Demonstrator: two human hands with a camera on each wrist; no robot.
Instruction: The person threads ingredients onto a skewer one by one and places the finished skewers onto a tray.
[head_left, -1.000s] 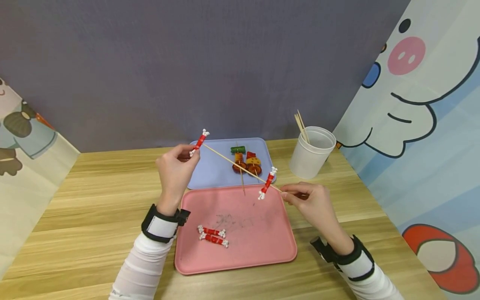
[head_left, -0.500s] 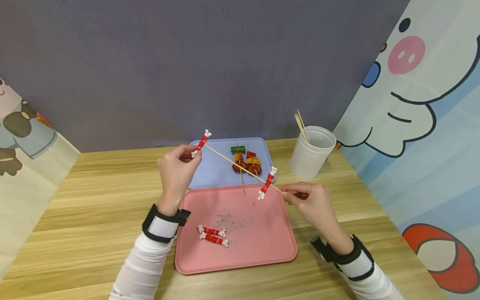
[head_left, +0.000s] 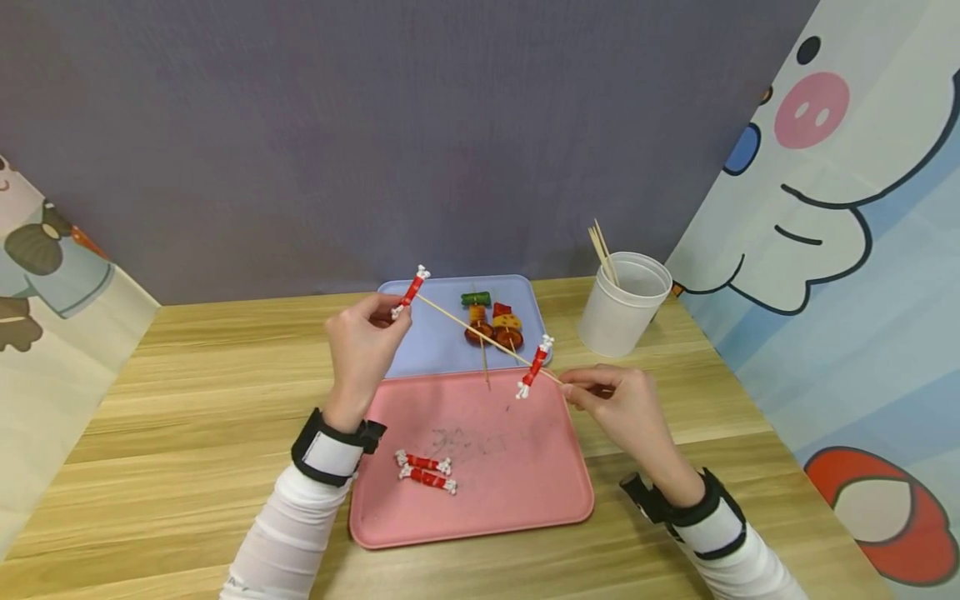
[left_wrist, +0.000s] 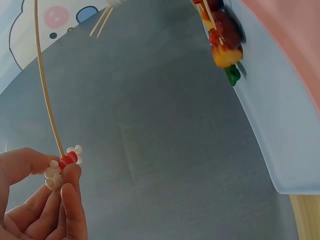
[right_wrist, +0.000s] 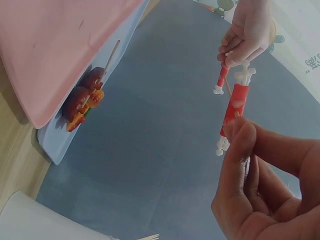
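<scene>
Between finger and thumb my left hand (head_left: pixel 365 346) pinches a red toy meat piece with white knobby bone ends (head_left: pixel 412 292). A thin bamboo skewer (head_left: pixel 468 327) slopes from that piece down to my right hand (head_left: pixel 621 404), whose thumb and finger pinch it near its lower end. In the left wrist view the skewer (left_wrist: pixel 47 95) meets the red middle of the held piece (left_wrist: pixel 68 160); how deep it goes is hidden. A second red-and-white piece (head_left: pixel 536 367) is threaded on the skewer, just ahead of my right fingertips. Two similar pieces (head_left: pixel 429 479) lie side by side on the pink tray (head_left: pixel 510 500).
Behind the pink tray, a pale blue tray (head_left: pixel 416 350) carries two finished-looking toy food skewers (head_left: pixel 480 335); one stick overhangs the pink tray. A white tub (head_left: pixel 622 321) with several bamboo sticks (head_left: pixel 602 254) stands at the back right. A grey partition (head_left: pixel 450 150) rises behind.
My left hand has shifted a little to the right and down with its meat piece, bringing it closer to the right hand. The right hand and the threaded piece have hardly moved.
</scene>
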